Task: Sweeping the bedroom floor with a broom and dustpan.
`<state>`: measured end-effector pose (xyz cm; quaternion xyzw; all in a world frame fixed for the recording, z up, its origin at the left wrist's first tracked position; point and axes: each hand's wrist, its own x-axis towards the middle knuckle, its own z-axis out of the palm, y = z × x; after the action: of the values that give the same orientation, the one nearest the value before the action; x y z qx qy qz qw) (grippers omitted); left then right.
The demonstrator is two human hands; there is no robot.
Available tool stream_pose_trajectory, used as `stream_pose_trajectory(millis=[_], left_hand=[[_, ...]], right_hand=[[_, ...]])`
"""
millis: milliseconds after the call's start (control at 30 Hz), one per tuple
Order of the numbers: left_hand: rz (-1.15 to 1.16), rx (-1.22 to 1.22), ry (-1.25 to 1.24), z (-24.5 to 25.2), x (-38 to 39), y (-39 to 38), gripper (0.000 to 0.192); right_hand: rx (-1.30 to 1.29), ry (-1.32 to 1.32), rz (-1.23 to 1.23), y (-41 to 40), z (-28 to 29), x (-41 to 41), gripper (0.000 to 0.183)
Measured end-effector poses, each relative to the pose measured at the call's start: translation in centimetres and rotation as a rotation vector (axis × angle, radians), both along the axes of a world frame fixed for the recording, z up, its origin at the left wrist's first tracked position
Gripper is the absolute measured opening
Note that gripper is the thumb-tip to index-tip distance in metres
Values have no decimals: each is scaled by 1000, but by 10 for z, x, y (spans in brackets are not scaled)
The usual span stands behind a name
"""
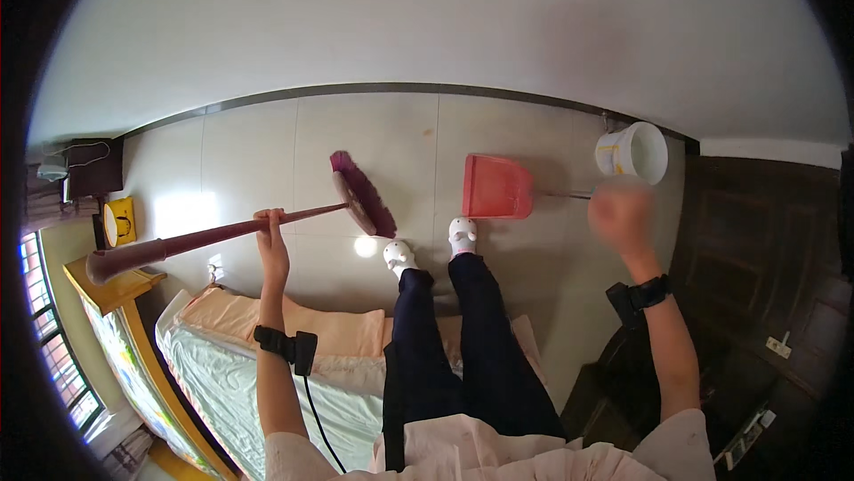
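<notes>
My left hand (272, 244) is closed around the long dark-pink handle of a broom (200, 237). The broom's purple bristle head (363, 194) slants across the floor tiles in front of my left shoe. A red plastic dustpan (499, 186) lies ahead of my right shoe, its handle (567, 194) running right to my right hand (622, 217). That hand is blurred, so single fingers cannot be made out, but it is closed at the handle's end.
A white bucket (630, 152) stands by the wall, just beyond my right hand. Behind my legs is a bed (320, 381) with a pale cover. Dark wooden doors (734, 247) are at right. A yellow bin (120, 221) stands at far left beside a dark cabinet (97, 167).
</notes>
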<state>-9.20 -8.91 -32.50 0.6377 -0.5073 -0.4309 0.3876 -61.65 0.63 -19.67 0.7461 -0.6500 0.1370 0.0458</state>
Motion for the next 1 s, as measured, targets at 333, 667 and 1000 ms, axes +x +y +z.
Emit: stream_pose_trajectory(millis=[333,667,1000], left_hand=[[-116,-44,-32,-3,0,-5,14],[-202,-13,18,0,-10,-4,12],[-449,-19,-264,19,-78,53,10]], right_hand=[[105,-63,-67,48,-9,-10,25],[142,-66,-147,91,-5,6,27],[141,12,-152,115,17,28,10]])
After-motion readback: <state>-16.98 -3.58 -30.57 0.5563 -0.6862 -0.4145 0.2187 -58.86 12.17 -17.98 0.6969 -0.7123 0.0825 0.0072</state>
